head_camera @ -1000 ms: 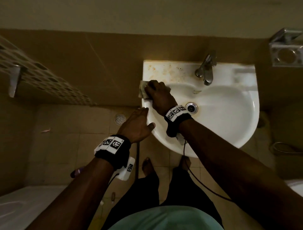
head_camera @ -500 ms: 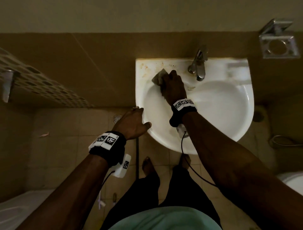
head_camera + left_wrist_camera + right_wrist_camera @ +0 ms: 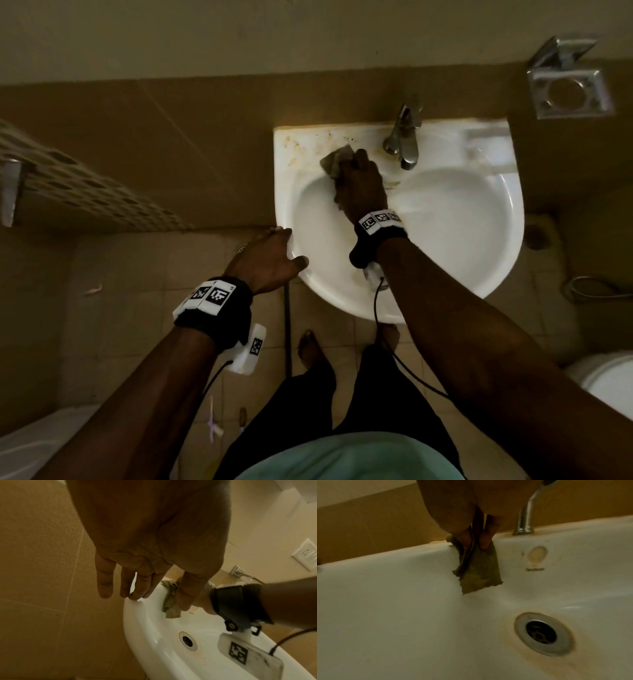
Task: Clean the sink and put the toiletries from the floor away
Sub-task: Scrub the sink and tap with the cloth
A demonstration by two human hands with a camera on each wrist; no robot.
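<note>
A white sink [image 3: 486,253] hangs on the tiled wall, with brown stains on its back left ledge. My right hand [image 3: 359,178] grips a grey-green rag [image 3: 337,159] and presses it on the back rim, left of the tap [image 3: 404,137]. In the right wrist view the rag [image 3: 477,569] hangs from my fingers [image 3: 485,539] over the basin wall, above the drain [image 3: 541,632]. My left hand [image 3: 270,257] rests with straight fingers on the sink's left rim [image 3: 135,605]. A small white toiletry item [image 3: 214,428] lies on the floor by my feet.
A perforated shelf [image 3: 68,185] juts from the left wall. A metal holder [image 3: 568,89] is fixed at the upper right. A toilet [image 3: 606,380] stands at the right, a white tub edge [image 3: 30,448] at the lower left. A wall socket [image 3: 307,554] sits beyond the tap.
My right hand has carried the rag from the sink's left rim along the back ledge toward the tap. My left hand stays on the left rim.
</note>
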